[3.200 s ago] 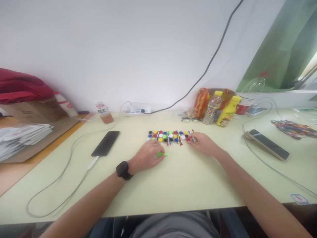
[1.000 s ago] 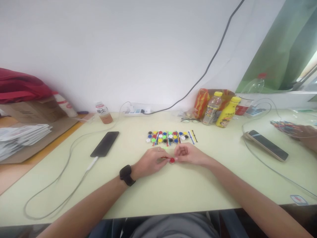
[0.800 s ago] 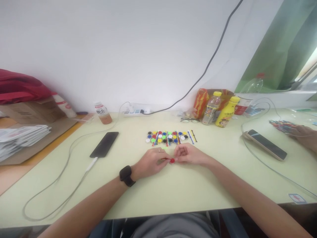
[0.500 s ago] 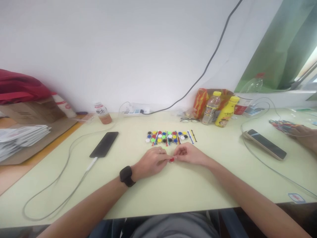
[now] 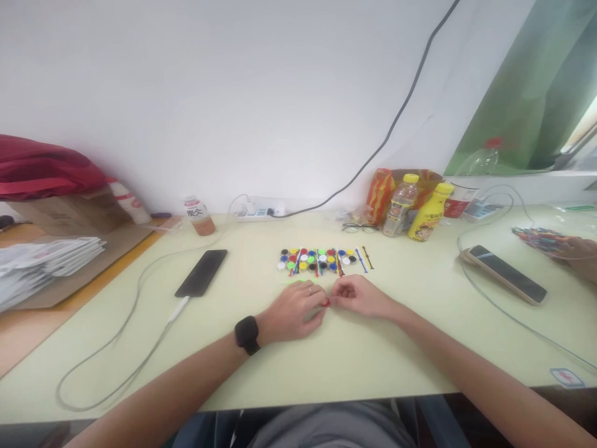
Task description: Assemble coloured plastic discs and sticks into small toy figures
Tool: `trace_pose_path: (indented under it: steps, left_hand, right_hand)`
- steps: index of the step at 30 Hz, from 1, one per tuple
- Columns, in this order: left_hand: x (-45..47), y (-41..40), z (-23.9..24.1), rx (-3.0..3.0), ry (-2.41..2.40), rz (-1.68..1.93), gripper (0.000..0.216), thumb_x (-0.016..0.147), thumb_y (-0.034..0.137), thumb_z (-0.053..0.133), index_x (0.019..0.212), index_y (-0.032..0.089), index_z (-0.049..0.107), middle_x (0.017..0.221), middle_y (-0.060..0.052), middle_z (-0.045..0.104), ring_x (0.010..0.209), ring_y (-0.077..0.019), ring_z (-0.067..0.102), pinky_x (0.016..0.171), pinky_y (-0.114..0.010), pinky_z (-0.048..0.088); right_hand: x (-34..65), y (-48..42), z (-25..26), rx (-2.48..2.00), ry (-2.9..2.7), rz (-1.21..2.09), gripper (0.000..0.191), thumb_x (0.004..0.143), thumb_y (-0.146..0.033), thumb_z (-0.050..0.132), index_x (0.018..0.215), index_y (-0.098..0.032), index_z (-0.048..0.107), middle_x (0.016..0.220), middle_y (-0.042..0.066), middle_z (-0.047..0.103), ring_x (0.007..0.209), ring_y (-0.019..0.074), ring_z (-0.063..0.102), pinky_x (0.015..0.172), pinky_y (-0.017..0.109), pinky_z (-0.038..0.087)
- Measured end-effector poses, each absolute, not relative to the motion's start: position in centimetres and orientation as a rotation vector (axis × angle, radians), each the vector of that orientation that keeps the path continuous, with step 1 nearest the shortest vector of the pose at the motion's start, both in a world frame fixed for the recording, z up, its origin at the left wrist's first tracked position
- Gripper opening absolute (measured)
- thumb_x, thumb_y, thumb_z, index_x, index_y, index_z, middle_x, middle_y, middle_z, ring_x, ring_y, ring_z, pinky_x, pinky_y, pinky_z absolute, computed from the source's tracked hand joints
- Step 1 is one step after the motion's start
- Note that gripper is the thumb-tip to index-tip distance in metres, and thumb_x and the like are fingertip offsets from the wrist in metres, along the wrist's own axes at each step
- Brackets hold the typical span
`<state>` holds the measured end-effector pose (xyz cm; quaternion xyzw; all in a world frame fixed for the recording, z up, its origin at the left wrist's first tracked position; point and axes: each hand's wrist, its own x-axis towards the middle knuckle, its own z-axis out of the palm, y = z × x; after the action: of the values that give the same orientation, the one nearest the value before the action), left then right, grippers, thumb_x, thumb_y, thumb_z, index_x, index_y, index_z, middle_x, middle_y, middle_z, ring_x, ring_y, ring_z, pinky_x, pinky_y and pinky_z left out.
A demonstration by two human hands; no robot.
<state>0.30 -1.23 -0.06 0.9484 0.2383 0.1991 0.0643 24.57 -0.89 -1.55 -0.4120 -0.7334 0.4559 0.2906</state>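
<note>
A small red round piece (image 5: 326, 303), mostly covered by fingers, is pinched between both hands just above or on the table. My left hand (image 5: 296, 310), with a ring and a black watch on the wrist, has its fingers bent and closed against the piece from the left. From the right, my right hand (image 5: 359, 295) presses thumb and forefinger together at it, the other fingers curled. Beyond the hands lie rows of small coloured round pieces (image 5: 303, 266), with thin coloured rods (image 5: 361, 259) between and beside them. A pale green rod (image 5: 301, 281) lies behind my left hand.
A black phone (image 5: 201, 273) with a cable lies left, another phone (image 5: 508, 274) right. Bottles (image 5: 199, 214) stand left and, in yellow (image 5: 430, 211), at the right back near glasses (image 5: 360, 228). Another person's hand (image 5: 581, 255) touches coloured rods (image 5: 541, 238) at far right.
The view has shifted slightly. My left fingers have shifted around the red piece and now cover more of it; my right hand keeps almost the same pinch.
</note>
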Motion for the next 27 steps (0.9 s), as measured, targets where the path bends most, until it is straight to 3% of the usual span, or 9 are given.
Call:
trace_pose_path:
  steps: [5,10,12,14,15,17,20,27]
  left_hand:
    - [-0.1,-1.3,0.5,2.762,0.731,0.795,0.025,0.096,0.03,0.061,0.121,0.025,0.063,0.123,-0.009,0.069,0.112,-0.0271,0.064,0.098,-0.043,0.05]
    - [-0.7,-1.2,1.1,2.62,0.866,0.937,0.027,0.107,0.027,0.046,0.13,0.024,0.059,0.127,-0.009,0.068,0.118,-0.0255,0.061,0.105,-0.044,0.046]
    - [-0.9,-1.1,1.2,2.595,0.896,0.955,0.029,0.108,0.027,0.042,0.13,0.023,0.06,0.126,-0.009,0.068,0.117,-0.0253,0.06,0.104,-0.044,0.046]
    - [-0.9,-1.1,1.2,2.585,0.91,0.968,0.03,0.109,0.027,0.04,0.13,0.024,0.06,0.126,-0.009,0.068,0.117,-0.0254,0.06,0.103,-0.043,0.046]
    - [-0.9,-1.1,1.2,2.582,0.913,0.974,0.03,0.109,0.028,0.04,0.13,0.024,0.061,0.126,-0.009,0.068,0.116,-0.0255,0.06,0.103,-0.043,0.046]
    - [-0.9,-1.1,1.3,2.576,0.918,0.991,0.029,0.109,0.028,0.04,0.129,0.024,0.061,0.124,-0.009,0.068,0.115,-0.0255,0.06,0.102,-0.042,0.046]
    - [-0.9,-1.1,1.3,2.568,0.93,1.003,0.028,0.109,0.029,0.042,0.128,0.024,0.061,0.123,-0.009,0.069,0.113,-0.0256,0.061,0.1,-0.042,0.047]
    - [-0.9,-0.5,1.3,2.529,0.971,1.059,0.023,0.108,0.029,0.046,0.122,0.024,0.063,0.12,-0.007,0.07,0.113,-0.0245,0.062,0.101,-0.042,0.049]
  right_hand:
    - [24.7,-1.8,-1.8,-1.181,-1.887,1.073,0.033,0.094,-0.051,0.065,0.096,-0.019,0.072,0.087,0.007,0.071,0.074,0.0202,0.06,0.064,0.032,0.049]
    - [24.7,-2.5,-1.3,-1.344,-1.743,0.915,0.058,0.095,-0.067,0.057,0.128,-0.02,0.067,0.078,0.003,0.063,0.066,0.0196,0.054,0.06,0.032,0.045]
    - [24.9,-2.9,-0.6,-1.397,-1.706,0.997,0.059,0.094,-0.072,0.053,0.115,-0.021,0.073,0.068,0.0,0.055,0.062,0.0185,0.049,0.059,0.032,0.041]
    - [25.2,-3.2,0.3,-1.344,-1.74,1.263,0.065,0.096,-0.075,0.046,0.076,-0.02,0.075,0.056,0.0,0.044,0.056,0.0163,0.042,0.057,0.032,0.036]
    - [25.4,-3.3,0.7,-1.282,-1.749,1.401,0.073,0.097,-0.075,0.041,0.058,-0.02,0.067,0.052,0.0,0.038,0.054,0.0152,0.037,0.056,0.032,0.034]
    - [25.7,-3.2,1.4,-1.187,-1.698,1.534,0.081,0.098,-0.077,0.037,0.041,-0.021,0.05,0.047,0.0,0.03,0.051,0.0138,0.029,0.054,0.032,0.028]
    - [26.3,-2.6,1.6,-1.234,-1.531,1.385,0.079,0.093,-0.081,0.041,0.042,-0.022,0.045,0.047,-0.002,0.026,0.05,0.0133,0.023,0.052,0.032,0.021]
    - [27.9,-0.6,0.0,-1.358,-1.441,1.193,0.067,0.087,-0.082,0.055,0.057,-0.022,0.054,0.051,-0.005,0.027,0.05,0.0127,0.025,0.052,0.031,0.019]
